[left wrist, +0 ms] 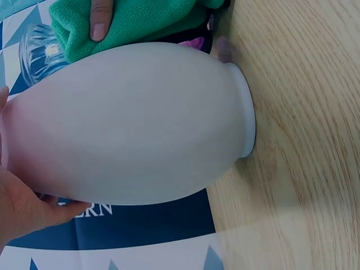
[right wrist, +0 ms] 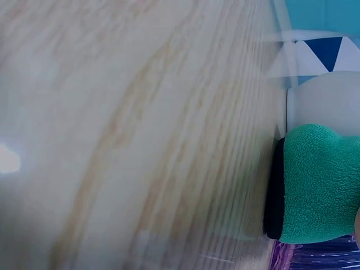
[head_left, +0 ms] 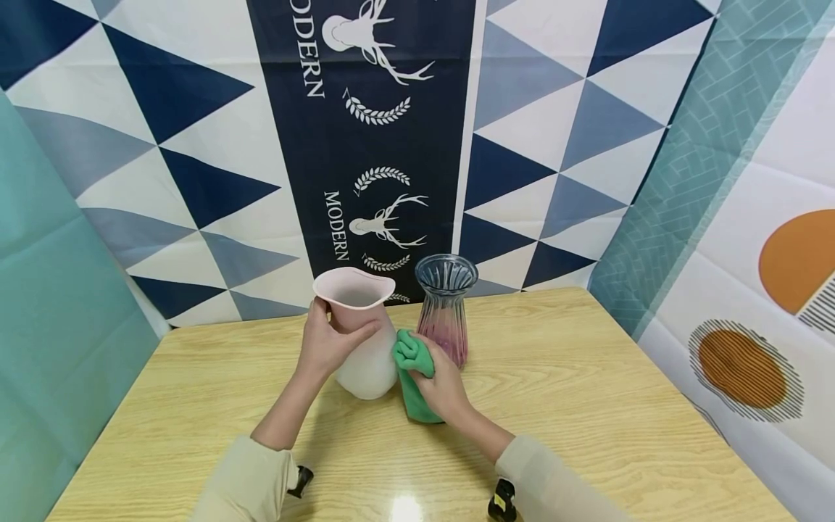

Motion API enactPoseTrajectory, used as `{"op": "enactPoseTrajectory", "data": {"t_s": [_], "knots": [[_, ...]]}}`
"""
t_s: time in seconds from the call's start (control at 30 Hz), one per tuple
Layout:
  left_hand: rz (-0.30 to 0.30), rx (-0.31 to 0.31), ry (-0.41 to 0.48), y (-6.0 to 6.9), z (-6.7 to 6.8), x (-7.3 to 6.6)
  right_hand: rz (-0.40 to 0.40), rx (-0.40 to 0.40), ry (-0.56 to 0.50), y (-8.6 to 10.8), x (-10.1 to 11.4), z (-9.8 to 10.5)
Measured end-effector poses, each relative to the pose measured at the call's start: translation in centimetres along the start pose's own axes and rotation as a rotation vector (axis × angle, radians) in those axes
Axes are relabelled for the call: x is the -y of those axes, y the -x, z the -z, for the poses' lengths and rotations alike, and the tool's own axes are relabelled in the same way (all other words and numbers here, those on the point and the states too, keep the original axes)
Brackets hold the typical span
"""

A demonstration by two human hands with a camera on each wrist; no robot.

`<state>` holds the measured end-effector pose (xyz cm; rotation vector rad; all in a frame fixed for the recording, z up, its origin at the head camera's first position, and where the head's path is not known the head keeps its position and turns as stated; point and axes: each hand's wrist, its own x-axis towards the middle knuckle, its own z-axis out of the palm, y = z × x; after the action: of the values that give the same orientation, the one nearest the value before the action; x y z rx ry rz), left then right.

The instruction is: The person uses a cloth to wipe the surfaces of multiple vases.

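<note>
Vase (head_left: 368, 362), we judged, was mid-wiping, remainder unclear; bent fingers of left hand (head_left: 329, 339) gripped it, those of right hand (head_left: 446, 384) clutched green cloth (head_left: 417, 402).

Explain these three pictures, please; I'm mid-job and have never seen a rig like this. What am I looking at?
There is no machine: you see a person's bare left hand and right hand. The wide picture is taken from the person's head, looking forward and down. The other two are close-ups, one from each wrist, so the scene appears turned sideways.

A ribbed glass vase, bluish above and pink-purple below, stands on the wooden table. The left hand's fingers hold a pink-and-white vase near its rim. The right hand grips a bunched green cloth beside it; I can't tell whether cloth and vase touch.
</note>
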<state>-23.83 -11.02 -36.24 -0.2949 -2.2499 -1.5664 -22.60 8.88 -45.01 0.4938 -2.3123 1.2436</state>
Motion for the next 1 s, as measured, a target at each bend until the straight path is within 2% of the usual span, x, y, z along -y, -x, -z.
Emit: {"op": "enactPoseTrajectory", "data": {"t_s": [0.13, 0.3, 0.67, 1.0], "knots": [[-0.006, -0.034, -0.038, 0.2, -0.2, -0.1, 0.011, -0.006, -0.019, -0.1, 0.1, 0.2], [-0.018, -0.035, -0.044, 0.1, -0.2, -0.2, 0.045, -0.033, -0.054, -0.8, 0.8, 0.7], [-0.058, -0.004, -0.082, 0.0, 0.1, -0.3, 0.210, -0.122, -0.087, -3.9, 3.5, 1.7], [0.015, 0.042, -0.081, 0.0, 0.6, -0.5, 0.304, -0.158, -0.066, -5.8, 4.8, 2.2]]}}
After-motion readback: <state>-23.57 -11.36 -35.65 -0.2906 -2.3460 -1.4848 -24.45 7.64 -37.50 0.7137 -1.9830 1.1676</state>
